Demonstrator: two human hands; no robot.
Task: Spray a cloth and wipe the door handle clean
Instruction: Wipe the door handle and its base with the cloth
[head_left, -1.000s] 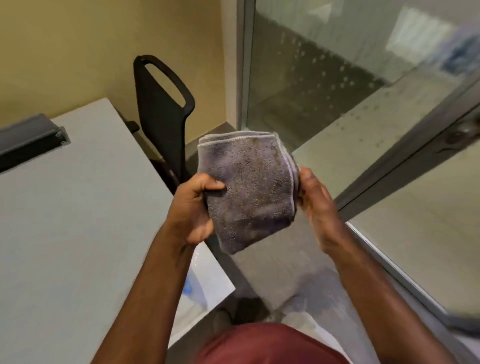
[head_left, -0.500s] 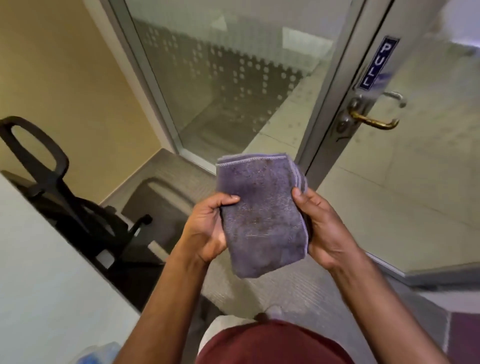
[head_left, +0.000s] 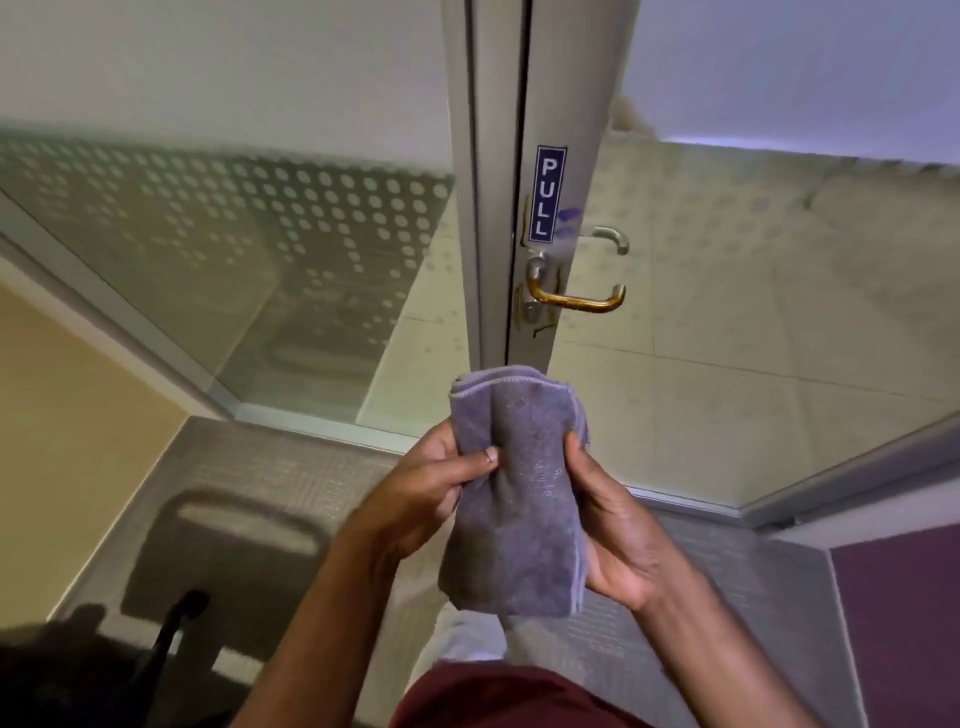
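Note:
A folded grey cloth (head_left: 519, 499) is held upright in front of me by both hands. My left hand (head_left: 426, 493) pinches its left edge with thumb and fingers. My right hand (head_left: 608, 530) grips its right edge, thumb on the front. The brass-coloured door handle (head_left: 574, 299) sits on the grey door frame (head_left: 556, 104) straight ahead, above the cloth and apart from it. A blue PULL sign (head_left: 545, 193) is stuck just above the handle. A second silver handle (head_left: 608, 236) shows through the glass on the far side.
A glass panel with a dotted frosted band (head_left: 234, 218) stands left of the door. A dark chair part (head_left: 171, 623) sits low at the left over the grey carpet (head_left: 260, 467). A purple floor area (head_left: 904, 623) lies at the right.
My view has swung right from the table and chair to face the door, and the handle now stands straight ahead. Both hands kept hold of the cloth and squeezed it narrower.

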